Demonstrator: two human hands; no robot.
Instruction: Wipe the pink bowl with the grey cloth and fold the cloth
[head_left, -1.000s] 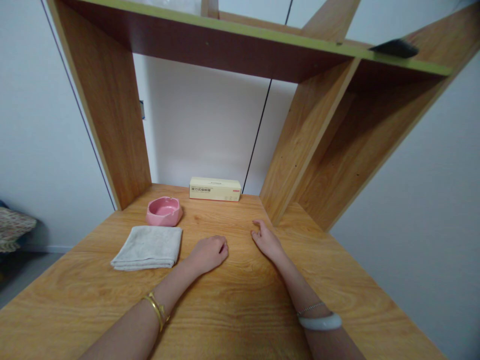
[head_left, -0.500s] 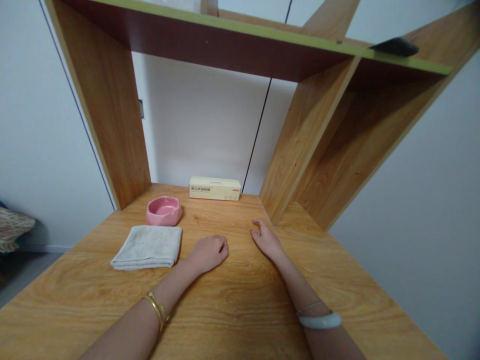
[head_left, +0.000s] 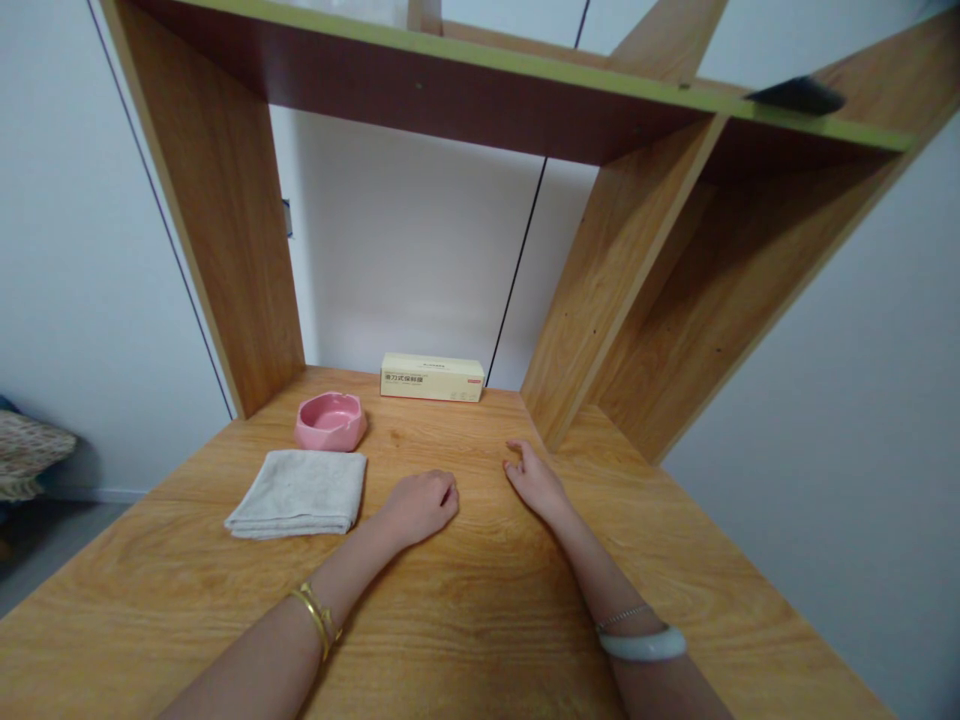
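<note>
My left hand [head_left: 422,506] rests on the wooden table [head_left: 465,620], its fingers curled into a loose fist with nothing visible in it. To its left lies a folded grey cloth [head_left: 300,492]. My right hand [head_left: 534,480] is on the table to the right, thumb and index finger apart, holding nothing. Behind the cloth stands a pink faceted bowl [head_left: 331,424]. A long cream box [head_left: 432,380] with printed writing sits at the back, beyond both hands and touching neither.
A wooden shelf unit rises from the table's back, with a left side panel [head_left: 217,220], an upright divider [head_left: 611,290] and a green-edged shelf [head_left: 450,90] overhead. A dark object [head_left: 801,96] sits on that shelf. Patterned fabric [head_left: 30,450] shows at far left.
</note>
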